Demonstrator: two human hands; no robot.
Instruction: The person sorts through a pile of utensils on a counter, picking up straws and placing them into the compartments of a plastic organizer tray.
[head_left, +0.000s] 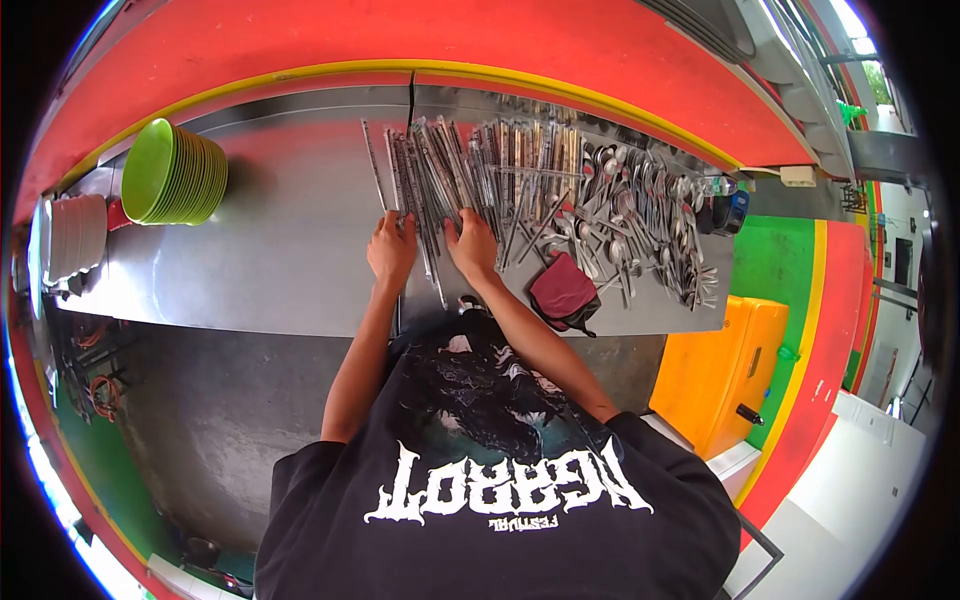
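Observation:
Long, thin silver chopsticks (425,175) lie in a loose bundle on the steel counter, pointing away from me. At the bundle's left side, my left hand (390,248) has its fingers closed around the near end of a single slanted chopstick (373,160). My right hand (472,246) is on the other side, thumb toward the bundle, closed on the lower ends of several chopsticks. Right beside it spreads another row of chopsticks (540,150), some brownish. Beyond that is a heap of spoons and forks (635,215). A dark red cloth (563,288) lies near my right forearm.
Stacked green bowls (175,172) stand at the counter's (270,250) far left, beside stacked white dishes (75,238). A red wall (330,55) with a yellow edge runs behind. An orange cabinet (715,375) stands at the lower right. The counter's front edge is close to my body.

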